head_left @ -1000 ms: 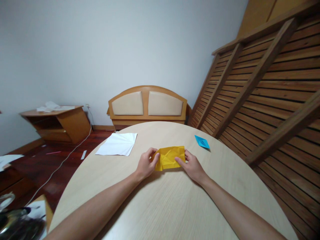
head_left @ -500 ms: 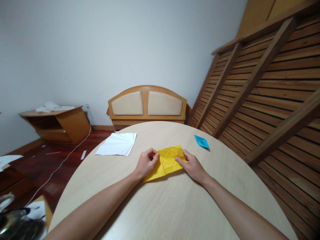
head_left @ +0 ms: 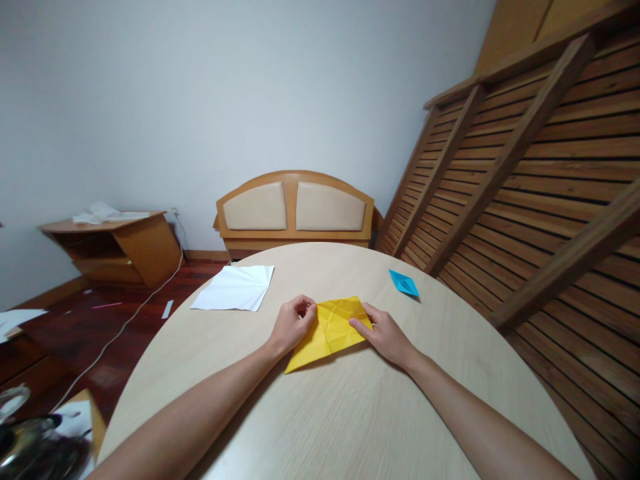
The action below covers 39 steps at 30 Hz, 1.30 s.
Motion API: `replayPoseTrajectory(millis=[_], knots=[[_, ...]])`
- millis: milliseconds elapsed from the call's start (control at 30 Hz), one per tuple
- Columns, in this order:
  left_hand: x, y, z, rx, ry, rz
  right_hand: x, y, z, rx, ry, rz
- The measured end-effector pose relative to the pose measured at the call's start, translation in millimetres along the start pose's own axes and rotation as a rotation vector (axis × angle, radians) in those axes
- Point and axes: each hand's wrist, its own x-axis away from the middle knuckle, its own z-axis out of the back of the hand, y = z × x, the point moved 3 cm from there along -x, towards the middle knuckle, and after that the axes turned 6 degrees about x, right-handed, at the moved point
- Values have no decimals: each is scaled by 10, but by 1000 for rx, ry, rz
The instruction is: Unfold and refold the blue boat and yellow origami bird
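Note:
A creased yellow paper sheet (head_left: 330,331) lies on the round pale wooden table (head_left: 350,413), partly unfolded, with one corner pointing toward me at the lower left. My left hand (head_left: 291,325) pinches its upper left edge between thumb and fingers. My right hand (head_left: 383,333) rests on its right edge, fingertips pressing the paper against the table.
A white paper sheet (head_left: 235,288) lies at the table's far left. A small blue folded paper (head_left: 404,283) sits at the far right. Beyond the table stand a wooden headboard (head_left: 295,212), a slatted wooden frame (head_left: 540,173) at right and a low wooden cabinet (head_left: 117,248) at left.
The yellow paper has opened from a folded rectangle into a wider sheet, a corner flap swinging down toward me. Both hands stayed at its edges.

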Motion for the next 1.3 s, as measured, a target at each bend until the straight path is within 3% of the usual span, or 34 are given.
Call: replayPoseTrajectory(millis=[200,433,633,800,1300], knots=[[-5,-19,-3,-20,-5,0,8,13,-7,-2,9,-18],[10,-22,15,4,17,-5,24,-1,-15,-222,11,-88],[17,15,6,-16,-33,-71,9,43,3,-215,97,-81],[27,34,-6,-34,-84,-99,-10,58,33,-72,148,-53],[21,0,-5,-10,-54,-56,-58,86,72,-128,239,-65]])
